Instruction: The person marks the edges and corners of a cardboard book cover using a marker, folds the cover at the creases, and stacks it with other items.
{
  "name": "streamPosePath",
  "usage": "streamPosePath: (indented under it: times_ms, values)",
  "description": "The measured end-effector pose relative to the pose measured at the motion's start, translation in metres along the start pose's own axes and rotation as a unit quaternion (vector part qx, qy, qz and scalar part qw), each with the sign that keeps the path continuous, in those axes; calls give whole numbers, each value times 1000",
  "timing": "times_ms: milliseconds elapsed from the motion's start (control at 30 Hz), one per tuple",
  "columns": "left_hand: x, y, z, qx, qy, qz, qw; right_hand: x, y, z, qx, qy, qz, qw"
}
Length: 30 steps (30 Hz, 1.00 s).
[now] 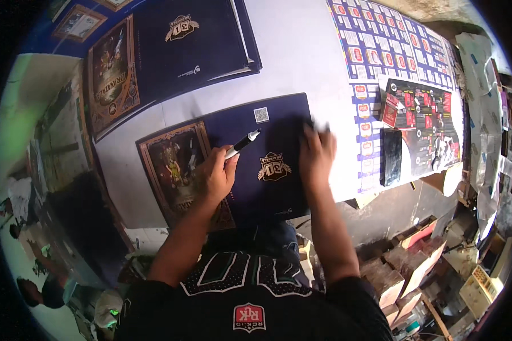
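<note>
A dark blue printed cover (pixel 253 199) lies on the white table in front of me, with an ornate brown picture panel on its left side, a gold-and-white emblem and a small square code. My left hand (pixel 217 175) is closed around a black and white pen (pixel 243 144), its tip pointing up and to the right above the cover. At the cover's right edge is my right hand (pixel 317 158). Its fingers bend over that edge and are smeared by motion, so I cannot tell whether they grip it.
A stack of similar dark blue covers (pixel 153 62) lies at the far left. Blue-and-white printed label sheets (pixel 370 51) cover the right side, with a black printed sheet (pixel 426 113) and a dark rectangular object (pixel 391 156) on top. Brown boxes (pixel 384 278) stand below the table's right.
</note>
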<state>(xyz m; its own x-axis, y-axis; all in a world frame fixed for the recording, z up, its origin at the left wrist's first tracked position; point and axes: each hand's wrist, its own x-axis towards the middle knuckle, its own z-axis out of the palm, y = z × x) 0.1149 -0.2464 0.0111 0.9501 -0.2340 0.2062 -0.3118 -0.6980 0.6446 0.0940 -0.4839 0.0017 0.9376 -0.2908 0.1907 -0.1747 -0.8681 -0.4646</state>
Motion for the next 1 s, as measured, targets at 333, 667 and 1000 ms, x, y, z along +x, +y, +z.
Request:
streamPosePath:
  times_ms: [333, 667, 1000]
  values:
    - [-2, -6, -12, -6, -6, -4, 1000, -72, -1, -37, 32, -74, 17, 997]
    - [4, 0, -19, 7, -33, -31, 999, -83, 5, -51, 9, -150, 80, 985]
    - [2, -4, -15, -14, -14, -34, 999, -11, -20, -13, 28, -136, 32, 990]
